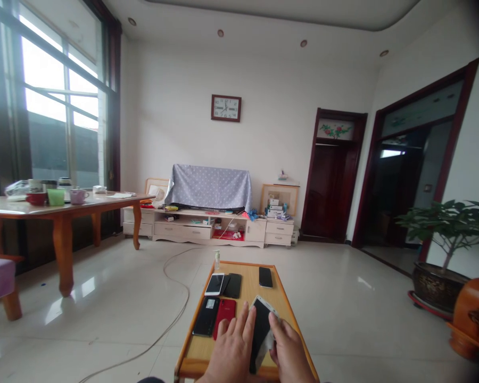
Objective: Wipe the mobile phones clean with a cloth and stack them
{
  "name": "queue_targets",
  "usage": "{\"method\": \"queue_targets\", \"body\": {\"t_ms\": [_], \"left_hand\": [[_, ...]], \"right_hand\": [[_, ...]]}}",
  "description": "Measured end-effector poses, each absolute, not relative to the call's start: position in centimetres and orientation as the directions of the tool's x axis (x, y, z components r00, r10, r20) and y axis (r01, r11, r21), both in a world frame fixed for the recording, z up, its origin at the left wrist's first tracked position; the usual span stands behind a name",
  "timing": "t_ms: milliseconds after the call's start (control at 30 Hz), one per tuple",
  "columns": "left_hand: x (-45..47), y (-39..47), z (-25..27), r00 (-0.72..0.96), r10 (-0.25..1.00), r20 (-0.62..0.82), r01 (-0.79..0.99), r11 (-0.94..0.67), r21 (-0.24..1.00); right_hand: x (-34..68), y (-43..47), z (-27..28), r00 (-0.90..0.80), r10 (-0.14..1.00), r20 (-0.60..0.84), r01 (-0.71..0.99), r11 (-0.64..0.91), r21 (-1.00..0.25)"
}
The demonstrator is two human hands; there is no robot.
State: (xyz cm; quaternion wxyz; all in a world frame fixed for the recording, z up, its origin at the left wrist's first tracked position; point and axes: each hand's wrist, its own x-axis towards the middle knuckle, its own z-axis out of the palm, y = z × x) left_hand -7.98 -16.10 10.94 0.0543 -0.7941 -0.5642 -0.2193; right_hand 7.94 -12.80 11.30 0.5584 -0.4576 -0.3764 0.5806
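Right hand [289,346]: grasping white-framed black-screened phone [261,324], handling seemingly unfinished
Left hand [233,343]: straight-fingered, touching its edge
Red flat phone [225,308]: lying unheld

You are in a home, in what looks like its living room.
Ahead of you, a long low cabinet [181,231] stands against a white wall [163,106], with a dotted cloth [211,185] draped over something wide on top, a framed picture [291,192] beside it and a clock [226,108] above. To your left, a curved-leg table [104,201] carries a green cup [56,197] and a purple mug [78,197] near a tall window [46,80]. To your right, you have a leafy plant [451,226] in a dark pot [439,283] and a dark-red door [330,183] topped by painted flowers [335,131]. Your low wooden desk [249,279] stands on glossy floor tiles [123,298].
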Motion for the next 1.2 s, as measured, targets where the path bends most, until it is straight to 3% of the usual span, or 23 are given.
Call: {"method": "queue_targets", "body": {"t_ms": [133, 300, 400, 467, 567, 633, 700, 767, 833, 933, 1033, 1200], "left_hand": [[-7.6, -16.2, 10.2, 0.188, 0.873, 0.449, 0.94, -0.293, 0.177], [-6.9, -17.0, 10.9, 0.048, 0.873, 0.485, 0.941, -0.202, 0.27], [-6.8, -17.4, 11.4, 0.036, 0.879, 0.476, 0.939, -0.193, 0.286], [-6.9, -17.6, 11.5, 0.031, 0.879, 0.476, 0.941, -0.186, 0.282], [-6.8, -17.6, 11.3, 0.013, 0.869, 0.494, 0.948, -0.168, 0.272], [-6.7, -17.6, 11.2, 0.005, 0.854, 0.52, 0.948, -0.169, 0.268], [-6.6, -17.5, 11.0, -0.001, 0.834, 0.552, 0.948, -0.176, 0.267], [-6.6, -17.4, 10.8, 0.009, 0.815, 0.579, 0.948, -0.192, 0.255], [-6.8, -17.2, 10.5, 0.029, 0.798, 0.602, 0.949, -0.211, 0.234], [-7.0, -17.1, 9.9, 0.051, 0.781, 0.623, 0.948, -0.233, 0.215], [-7.1, -16.9, 9.2, 0.065, 0.777, 0.626, 0.938, -0.262, 0.227], [-7.2, -16.4, 8.0, 0.098, 0.759, 0.643, 0.927, -0.305, 0.219]], "right_hand": [[8.0, -13.2, 11.3, 0.083, 0.99, -0.115, -0.275, -0.088, -0.957], [8.2, -13.3, 11.5, 0.112, 0.986, -0.12, -0.355, -0.073, -0.932], [9.0, -12.8, 11.6, 0.154, 0.987, -0.056, -0.352, 0.002, -0.936], [9.8, -12.3, 11.7, 0.235, 0.971, 0.05, -0.254, 0.111, -0.961], [10.9, -11.9, 11.4, 0.3, 0.89, 0.344, 0.097, 0.33, -0.939], [10.9, -12.2, 10.4, 0.157, 0.789, 0.594, 0.371, 0.51, -0.776], [10.2, -12.8, 9.0, -0.086, 0.641, 0.763, 0.556, 0.666, -0.497], [9.4, -13.3, 7.4, -0.273, 0.509, 0.816, 0.64, 0.73, -0.241], [9.0, -13.4, 6.5, -0.387, 0.441, 0.81, 0.667, 0.741, -0.085], [9.5, -12.6, 6.4, -0.446, 0.462, 0.767, 0.708, 0.706, -0.014], [10.4, -11.5, 6.7, -0.385, 0.509, 0.77, 0.779, 0.626, -0.024], [9.5, -11.7, 6.0, -0.574, 0.352, 0.739, 0.615, 0.781, 0.106]]}}
